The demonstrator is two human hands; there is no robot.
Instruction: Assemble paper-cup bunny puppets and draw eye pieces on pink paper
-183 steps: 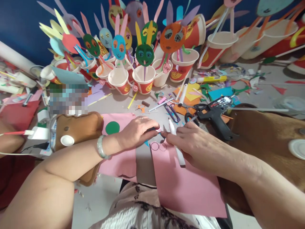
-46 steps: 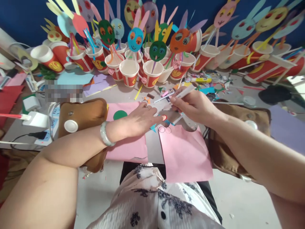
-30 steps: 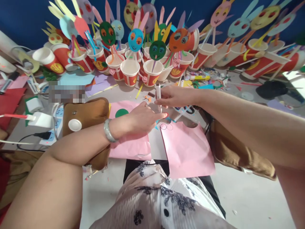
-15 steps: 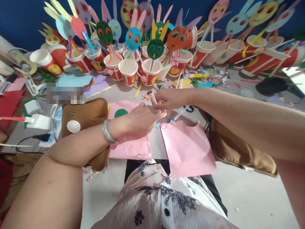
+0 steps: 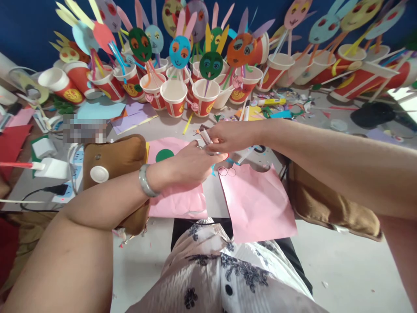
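Observation:
My left hand reaches over the pink paper at left, fingers pressed together and pointing right. A tiny red bit shows at its fingertips; what it is I cannot make out. My right hand is closed around a white marker, whose upper end leans left. Both hands meet, and my right fingers are partly hidden behind the left ones. Just below them, a pink sheet with two drawn circles and cut-out notches overhangs the table edge. On the left pink paper lies a green disc.
Red-and-white paper cups holding paper-faced figures line the back. Brown cushions lie either side. A power strip with plugs and cables sits at left. Paper scraps, a yellow glue stick and a dark object are at right.
My right hand has shifted slightly left, and the marker now leans further over to the left. My left hand stays almost in place.

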